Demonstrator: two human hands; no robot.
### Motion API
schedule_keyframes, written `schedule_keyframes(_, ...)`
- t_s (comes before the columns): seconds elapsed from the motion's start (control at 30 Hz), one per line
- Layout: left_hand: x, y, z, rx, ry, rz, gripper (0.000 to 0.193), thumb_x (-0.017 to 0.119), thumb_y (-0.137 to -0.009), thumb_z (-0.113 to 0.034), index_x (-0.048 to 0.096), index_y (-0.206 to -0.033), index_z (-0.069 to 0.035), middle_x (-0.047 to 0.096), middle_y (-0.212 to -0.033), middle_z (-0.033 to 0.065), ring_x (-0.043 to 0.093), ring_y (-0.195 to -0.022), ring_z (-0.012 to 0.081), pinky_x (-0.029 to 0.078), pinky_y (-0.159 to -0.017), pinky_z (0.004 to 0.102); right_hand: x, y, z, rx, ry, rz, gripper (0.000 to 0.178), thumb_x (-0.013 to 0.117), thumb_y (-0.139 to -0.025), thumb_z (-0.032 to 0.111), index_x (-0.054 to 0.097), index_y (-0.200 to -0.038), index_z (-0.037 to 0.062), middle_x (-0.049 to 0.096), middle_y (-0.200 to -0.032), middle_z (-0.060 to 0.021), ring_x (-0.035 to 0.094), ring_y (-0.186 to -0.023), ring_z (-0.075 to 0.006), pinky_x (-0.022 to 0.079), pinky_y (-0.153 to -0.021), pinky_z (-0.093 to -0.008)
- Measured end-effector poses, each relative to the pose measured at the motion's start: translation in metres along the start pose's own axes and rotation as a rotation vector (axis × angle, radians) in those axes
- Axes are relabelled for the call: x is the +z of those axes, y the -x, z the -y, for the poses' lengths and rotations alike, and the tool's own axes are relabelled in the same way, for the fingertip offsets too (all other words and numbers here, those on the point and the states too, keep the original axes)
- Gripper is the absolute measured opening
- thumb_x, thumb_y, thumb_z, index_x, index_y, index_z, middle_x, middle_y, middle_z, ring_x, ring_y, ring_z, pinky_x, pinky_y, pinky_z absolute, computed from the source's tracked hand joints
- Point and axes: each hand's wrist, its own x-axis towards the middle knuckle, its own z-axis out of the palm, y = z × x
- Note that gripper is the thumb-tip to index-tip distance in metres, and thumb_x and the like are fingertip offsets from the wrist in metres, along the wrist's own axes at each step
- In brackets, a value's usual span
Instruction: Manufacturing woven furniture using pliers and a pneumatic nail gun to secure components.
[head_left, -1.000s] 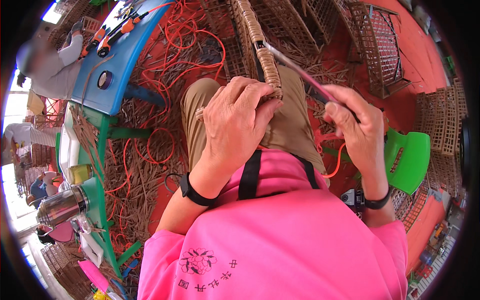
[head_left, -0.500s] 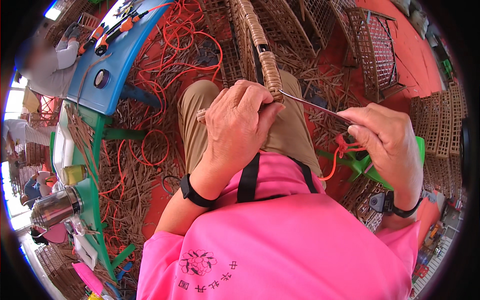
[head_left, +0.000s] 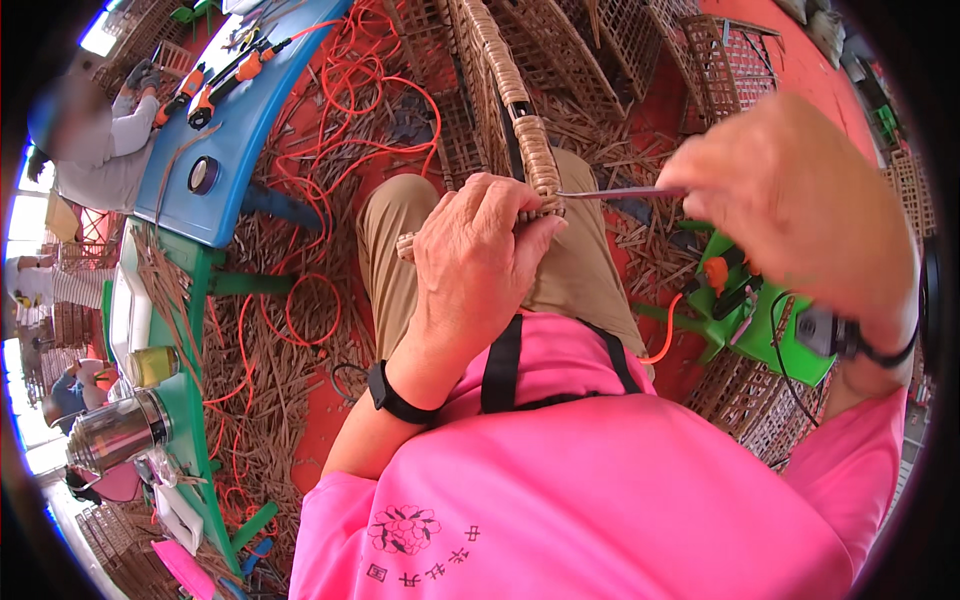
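Note:
Resting on my lap is a wicker frame (head_left: 537, 145) bound with tan strips, a dark gap showing in its wrapping. My left hand (head_left: 470, 250) is closed round the frame's near corner, thumb pressed by the wrapped end. From that corner a narrow flat brown strip (head_left: 620, 193) runs level to the right, pulled straight. Its other end is pinched in my right hand (head_left: 790, 200), which is raised and blurred by motion. The fingers hide how the strip passes through the corner.
Left stand a blue table (head_left: 225, 130) with corded orange-black tools (head_left: 235, 78) and a green table (head_left: 195, 400). Orange hose (head_left: 370, 75) and strip scraps (head_left: 270, 420) cover the floor. A green stool (head_left: 800, 345) holds another tool. Woven panels (head_left: 560, 50) stand ahead; a person (head_left: 110, 150) sits left.
My right hand has swung up, outward and to the right, drawing the strip from a slant to nearly level. The left hand keeps its hold. The tool on the green stool now shows.

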Motion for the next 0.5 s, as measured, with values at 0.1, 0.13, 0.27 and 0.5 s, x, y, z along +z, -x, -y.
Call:
schedule_keyframes(0.1,-0.001,-0.001,-0.003,-0.010,0.024,-0.005,0.025,0.083,-0.078,-0.017,0.065,-0.091,-0.007,0.066,-0.086,0.0065,0.065,-0.079,0.0255,0.051,-0.068,0.0371,-0.007,0.011,0.062,0.183,0.264,0.183,0.021,0.067,-0.083,0.008,0.067,-0.103,0.0013,0.055,-0.071,-0.0080,0.060,-0.064,-0.0264,0.045,-0.054,-0.0405)
schedule_keyframes(0.13,-0.001,-0.002,-0.003,0.002,0.030,-0.008,0.024,0.083,-0.078,-0.015,0.066,-0.092,-0.006,0.067,-0.088,0.0069,0.066,-0.079,0.0257,0.051,-0.069,0.0367,0.002,0.014,0.078,0.279,0.292,0.150,0.022,0.066,-0.084,0.008,0.067,-0.105,0.0007,0.053,-0.070,-0.0072,0.058,-0.062,-0.0246,0.045,-0.052,-0.0389)
schedule_keyframes(0.27,0.003,0.001,0.002,0.045,0.062,-0.036,0.022,0.081,-0.078,-0.013,0.069,-0.095,-0.006,0.069,-0.092,0.0078,0.067,-0.083,0.0266,0.053,-0.072,0.0361,0.049,0.024,0.115,0.406,0.428,-0.001,0.027,0.066,-0.086,0.007,0.067,-0.111,-0.0018,0.047,-0.070,-0.0048,0.054,-0.058,-0.0180,0.043,-0.047,-0.0335)
schedule_keyframes(0.5,0.001,0.000,0.003,0.053,0.043,-0.029,0.020,0.078,-0.080,-0.012,0.073,-0.099,-0.007,0.070,-0.095,0.0079,0.068,-0.086,0.0272,0.053,-0.074,0.0380,0.096,0.022,0.123,0.370,0.572,-0.269,0.021,0.074,-0.086,0.008,0.061,-0.072,-0.0011,0.040,-0.059,-0.0022,0.043,-0.047,-0.0146,0.034,-0.036,-0.0289)
